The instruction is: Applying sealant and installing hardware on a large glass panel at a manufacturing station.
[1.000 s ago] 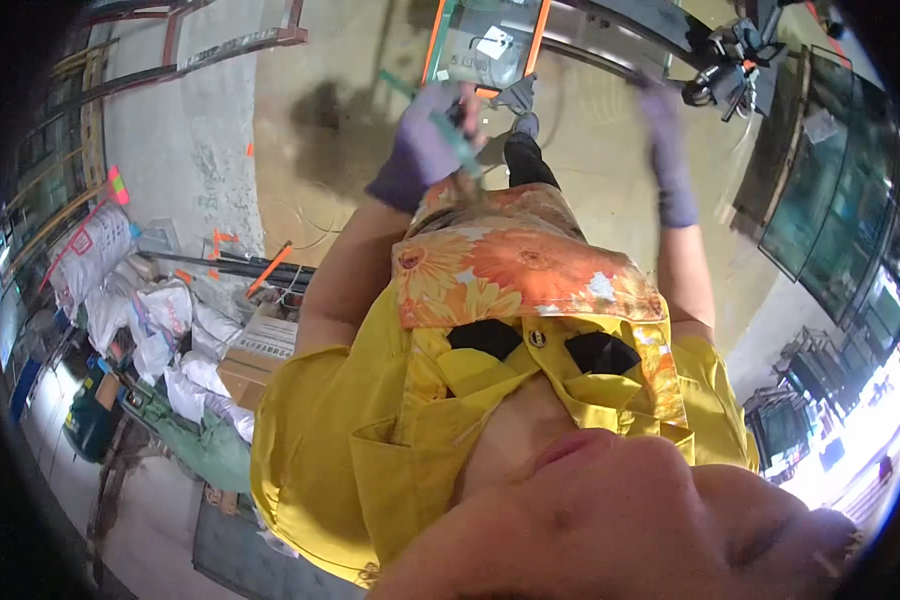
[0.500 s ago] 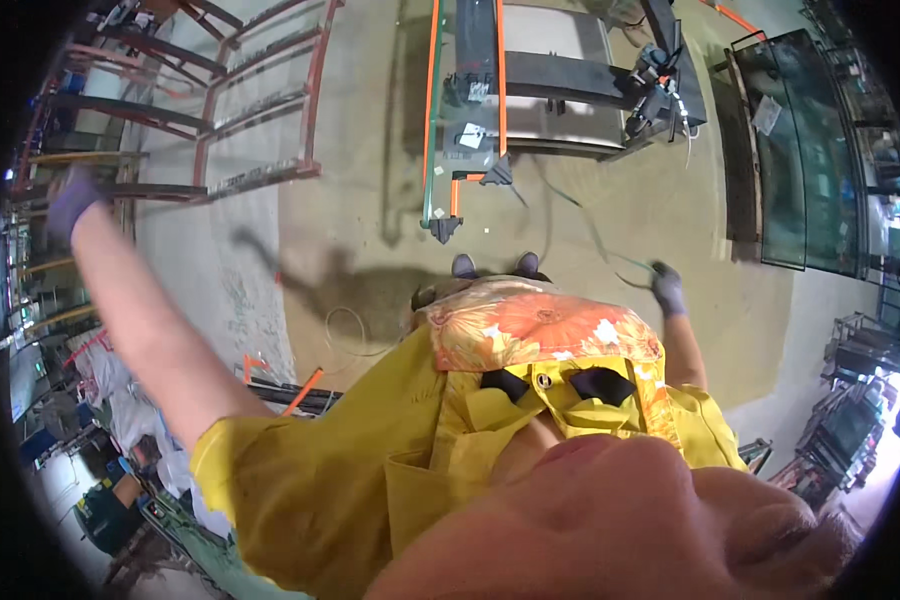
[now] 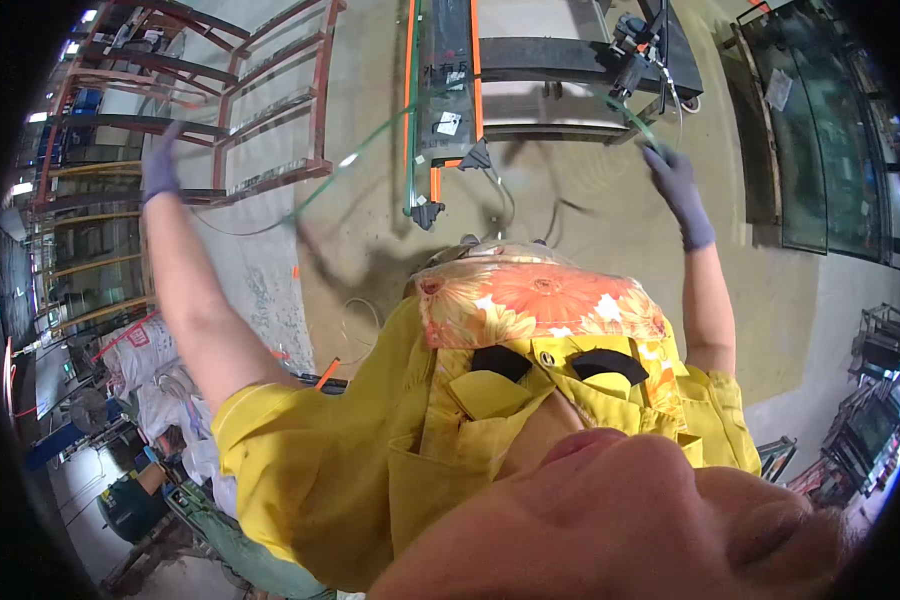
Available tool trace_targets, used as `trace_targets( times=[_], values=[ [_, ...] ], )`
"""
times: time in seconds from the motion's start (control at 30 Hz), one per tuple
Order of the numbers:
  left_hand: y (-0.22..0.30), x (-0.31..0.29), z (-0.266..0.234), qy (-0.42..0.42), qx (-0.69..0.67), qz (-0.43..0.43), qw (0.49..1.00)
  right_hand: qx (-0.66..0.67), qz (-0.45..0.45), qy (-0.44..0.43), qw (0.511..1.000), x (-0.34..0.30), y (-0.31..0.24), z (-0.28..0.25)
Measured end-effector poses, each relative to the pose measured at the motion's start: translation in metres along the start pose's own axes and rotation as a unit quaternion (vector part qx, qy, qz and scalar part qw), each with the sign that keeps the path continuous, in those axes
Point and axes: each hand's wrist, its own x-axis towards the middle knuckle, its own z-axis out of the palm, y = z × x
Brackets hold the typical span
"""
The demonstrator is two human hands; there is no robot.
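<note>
My right hand, in a purple-grey glove, is closed on a thin green strap. From that hand the strap arcs up across a long upright stack of glass panes with orange edge strips and black corner protectors. It then sags down to the left, and its far part ends close to my left wrist. My left hand, gloved alike, is stretched out to the left in front of the red rack. Its fingers are smeared by motion, so whether they hold the strap is unclear.
A red metal rack stands at the far left. Beyond the panes is a dark steel frame with a black tool hanging over it. Large glass sheets lean at the right. White bags lie at the lower left.
My right hand has risen, lifting the green strap off the floor, and the strap now swings across the panes. My left hand has moved inward to the right. The view has shifted slightly.
</note>
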Motion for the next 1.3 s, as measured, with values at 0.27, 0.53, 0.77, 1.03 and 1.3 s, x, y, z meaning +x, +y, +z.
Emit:
trace_targets(
  times=[0.27,0.53,0.77,1.03,1.3],
  values=[
    [0.152,-0.213,0.191,-0.459,-0.022,0.466,0.756,0.105,-0.289,-0.203,0.93,-0.002,-0.211,0.09],
    [-0.074,-0.068,0.09,-0.066,0.38,0.427,0.818,-0.161,-0.099,0.251,0.949,0.049,-0.075,-0.063],
    [-0.178,0.025,-0.03,0.029,0.36,0.133,0.923,-0.135,0.123,0.317,0.931,-0.014,0.128,-0.12],
    [-0.108,-0.034,0.163,-0.34,0.378,0.19,0.84,0.295,-0.051,0.043,0.953,0.006,-0.08,-0.018],
    [0.017,-0.196,0.294,-0.603,-0.314,-0.268,0.683,0.509,-0.112,-0.031,0.853,0.106,-0.125,0.002]
  ],
)
